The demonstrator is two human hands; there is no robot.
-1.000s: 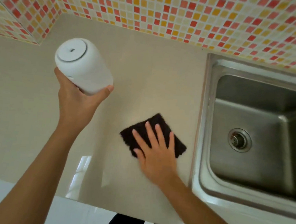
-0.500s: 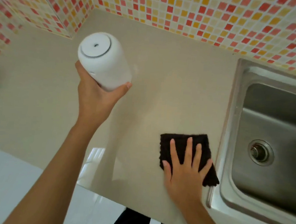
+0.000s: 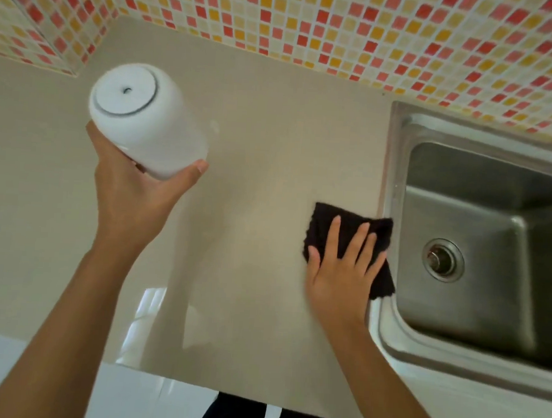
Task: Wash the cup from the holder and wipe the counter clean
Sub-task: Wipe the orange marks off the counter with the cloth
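My left hand (image 3: 130, 193) grips a white cup (image 3: 144, 116) held in the air above the beige counter (image 3: 266, 137), its round base turned toward me. My right hand (image 3: 342, 271) lies flat with spread fingers on a dark cloth (image 3: 332, 218) pressed to the counter. The cloth's right edge touches the steel rim of the sink (image 3: 387, 328). The cup's mouth is hidden from view.
A steel sink basin with a round drain (image 3: 443, 259) fills the right side. Red, orange and yellow mosaic tiles (image 3: 312, 17) cover the back wall and the left corner. The counter's front edge runs along the bottom, with white floor and my dark trousers below.
My right hand has slid the cloth rightward across the counter to the sink's rim. The left hand keeps the cup raised, about in the same place.
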